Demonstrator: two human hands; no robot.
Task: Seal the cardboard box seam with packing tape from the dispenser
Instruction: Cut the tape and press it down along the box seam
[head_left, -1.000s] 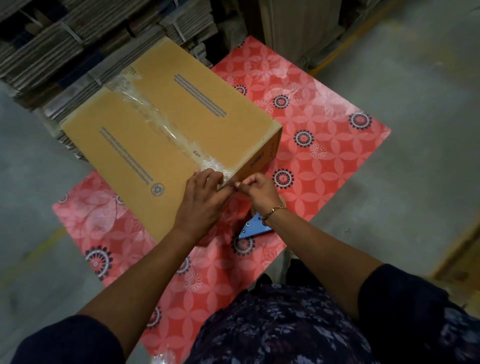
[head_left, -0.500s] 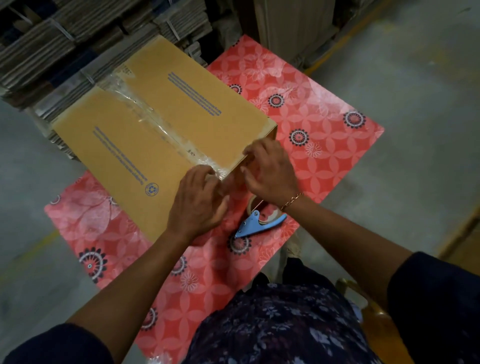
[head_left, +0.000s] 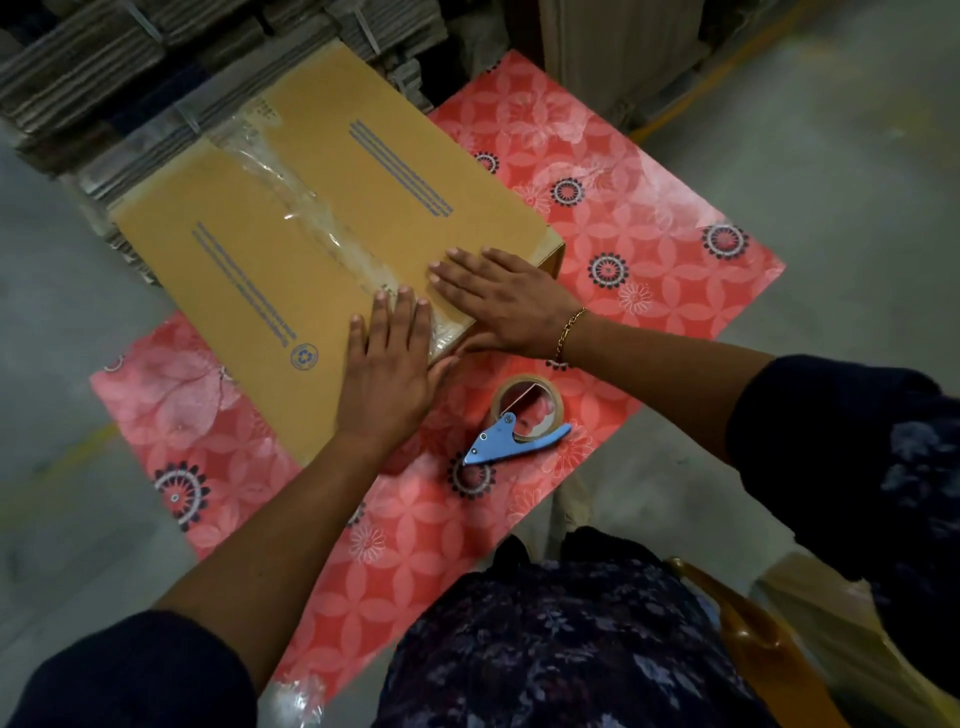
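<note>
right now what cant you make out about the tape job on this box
Head view only:
- Near end of the tape: the left hand and right hand lie flat over it, so its bond there is hidden.
- Tape down the box near side: faces away from the camera.
- Far end: dim and glary, its edge is unclear.
- Roll left on the dispenser: too small to tell.

Dim, soft overhead light; faint glare on tape; corners darkened, edges warped, slightly blurred.
</note>
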